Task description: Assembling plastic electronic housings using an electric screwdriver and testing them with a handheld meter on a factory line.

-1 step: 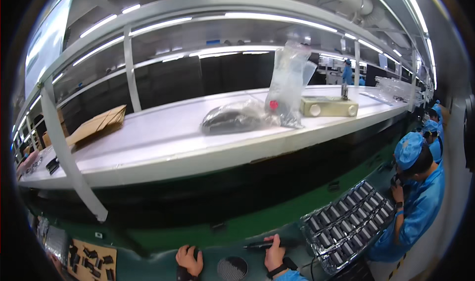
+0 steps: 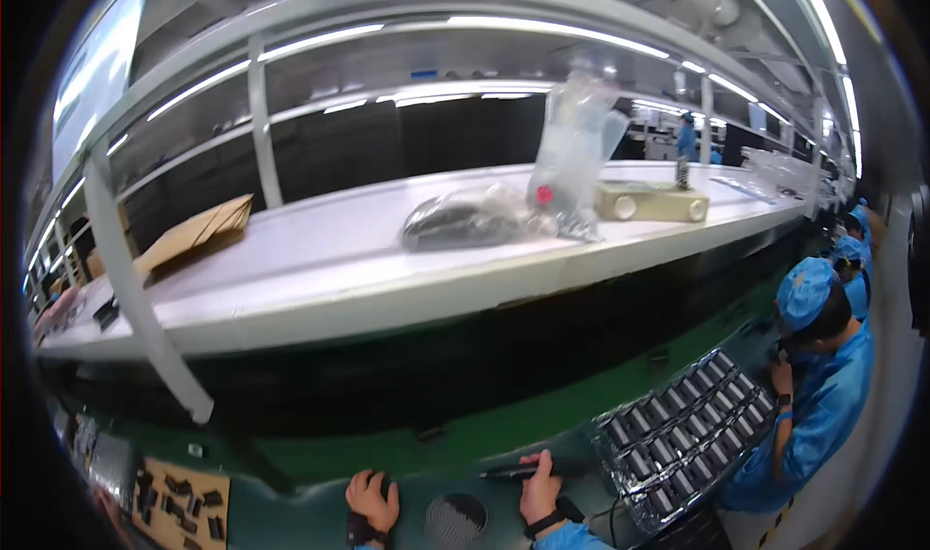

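Green worktop (image 2: 504, 434): left hand (image 2: 371, 500) clenched on small dark part, steadying it; right hand (image 2: 539, 489) grasping black pen-like tool (image 2: 506, 473), tip pointing left

belt (image 2: 504, 429) grn | shelf (image 2: 320, 259) wht | coat (image 2: 823, 405) blu | tool (image 2: 509, 473) blk

Open green belt (image 2: 504, 429) past both hands, round grille (image 2: 455, 519) between them, tray of parts (image 2: 678, 434) blocking the right side, white shelf (image 2: 387, 269) hanging over the far edge
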Demonstrator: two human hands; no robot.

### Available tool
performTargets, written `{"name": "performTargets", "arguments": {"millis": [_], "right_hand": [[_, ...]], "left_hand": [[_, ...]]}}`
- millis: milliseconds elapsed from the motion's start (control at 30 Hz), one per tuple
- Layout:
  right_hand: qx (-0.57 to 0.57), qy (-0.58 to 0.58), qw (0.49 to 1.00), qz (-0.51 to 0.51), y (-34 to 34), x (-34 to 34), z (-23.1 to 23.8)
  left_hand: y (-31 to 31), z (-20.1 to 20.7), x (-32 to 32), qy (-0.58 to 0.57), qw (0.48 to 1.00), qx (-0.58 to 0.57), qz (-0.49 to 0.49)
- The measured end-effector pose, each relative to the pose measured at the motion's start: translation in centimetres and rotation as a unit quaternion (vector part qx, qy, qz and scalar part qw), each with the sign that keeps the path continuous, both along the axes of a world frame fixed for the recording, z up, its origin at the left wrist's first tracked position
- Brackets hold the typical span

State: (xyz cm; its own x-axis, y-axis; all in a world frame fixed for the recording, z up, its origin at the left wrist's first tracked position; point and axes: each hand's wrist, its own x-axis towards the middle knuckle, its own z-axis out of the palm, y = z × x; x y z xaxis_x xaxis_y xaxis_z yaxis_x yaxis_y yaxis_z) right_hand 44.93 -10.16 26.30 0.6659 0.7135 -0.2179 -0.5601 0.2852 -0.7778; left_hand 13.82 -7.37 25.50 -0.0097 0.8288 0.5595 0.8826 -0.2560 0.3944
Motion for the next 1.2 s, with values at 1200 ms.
{"name": "performTargets", "arguments": {"millis": [1200], "right_hand": [[0.052,-0.006,0.998,0.046,-11.7,-13.1,-7.5]], "left_hand": [[-13.7,-5.4,-17.8,-0.123,0.990,-0.036,-0.052]]}}
